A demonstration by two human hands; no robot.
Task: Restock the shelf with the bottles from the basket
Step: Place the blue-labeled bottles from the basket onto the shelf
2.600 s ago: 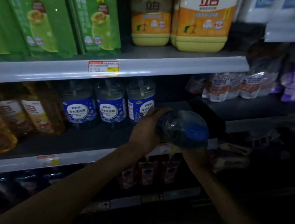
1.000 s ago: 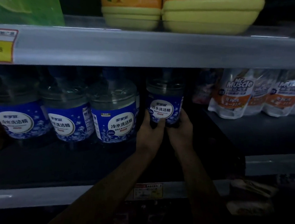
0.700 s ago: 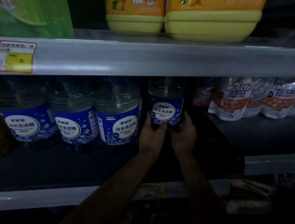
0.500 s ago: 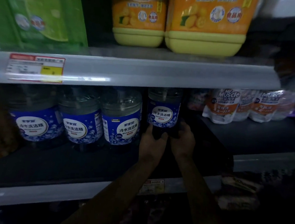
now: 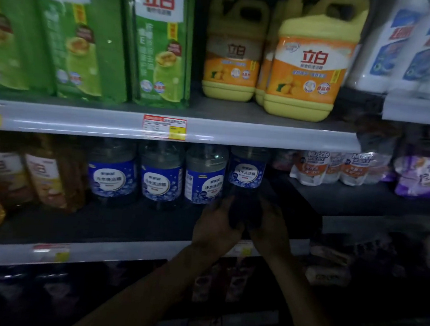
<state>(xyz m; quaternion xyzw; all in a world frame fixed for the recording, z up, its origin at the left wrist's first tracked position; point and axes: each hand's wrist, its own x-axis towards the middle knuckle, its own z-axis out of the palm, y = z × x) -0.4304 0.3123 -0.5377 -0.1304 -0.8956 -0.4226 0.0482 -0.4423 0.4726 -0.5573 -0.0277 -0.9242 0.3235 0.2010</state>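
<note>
A clear bottle with a blue label [image 5: 247,172] stands upright on the dark middle shelf [image 5: 125,222], at the right end of a row of three matching bottles [image 5: 160,181]. My left hand [image 5: 217,226] and my right hand [image 5: 270,227] cup its dark lower part from both sides, fingers curled around the base. The bottle's top is hidden behind the upper shelf's rail [image 5: 237,133]. The basket is out of view.
Amber bottles [image 5: 48,179] stand left of the blue row. White and orange pouches [image 5: 312,168] and purple bags [image 5: 425,178] lie on the neighbouring shelf to the right. Above are green refill packs [image 5: 161,49] and yellow jugs [image 5: 307,74]. Lower shelves are dark.
The bottle went from lying in my hands in front of the shelf to standing upright beside the row. My view has since pulled back and tilted up; both hands stay at its base.
</note>
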